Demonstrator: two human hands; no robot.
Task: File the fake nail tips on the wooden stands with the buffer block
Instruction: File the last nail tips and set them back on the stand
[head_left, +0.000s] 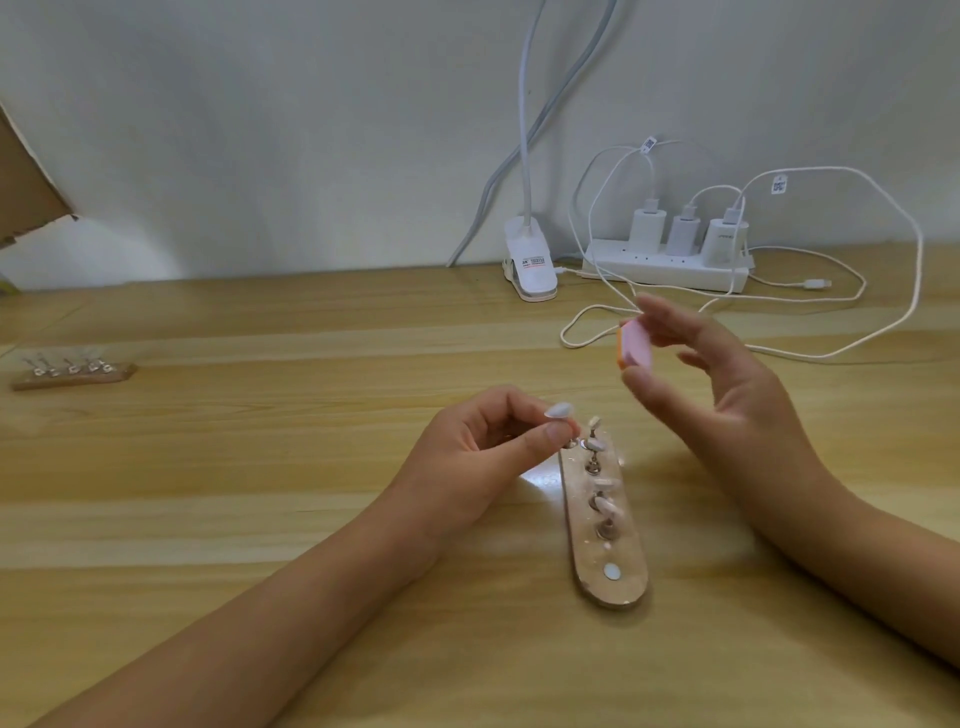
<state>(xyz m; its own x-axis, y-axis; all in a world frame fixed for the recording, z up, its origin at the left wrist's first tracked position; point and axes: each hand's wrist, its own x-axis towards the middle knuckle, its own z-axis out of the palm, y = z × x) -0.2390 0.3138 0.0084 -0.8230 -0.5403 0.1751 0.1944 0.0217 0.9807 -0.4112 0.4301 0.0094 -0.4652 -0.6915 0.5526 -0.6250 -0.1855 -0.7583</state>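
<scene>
**A:** Where is the nail tip (558, 411)?

**B:** It is raised just above the far end of the wooden stand (608, 566); the left hand (483, 447) pinches it between thumb and forefinger, though I cannot tell whether by the tip itself or by a peg beneath. The buffer block (636, 347) is near it, up and to the right, not touching; the right hand (727, 400) holds it between thumb below and fingertips above, the other fingers spread.

**A:** What could go wrong?

**B:** The pinch looks small; I'd judge a hard stroke could twist the tip or flick it onto the tabletop (260, 467). The block is held only at its ends, so it could slip sideways; a dropped wrist could also knock the other tips (602, 506) standing on the stand.

**A:** And which way do things lie?

**B:** The tip's long axis runs roughly left to right, tilted slightly up at the right; which end is the point I cannot tell. The block's long axis runs near to far, its pink face towards the left hand; the stand's long axis also runs away from the person.
</scene>
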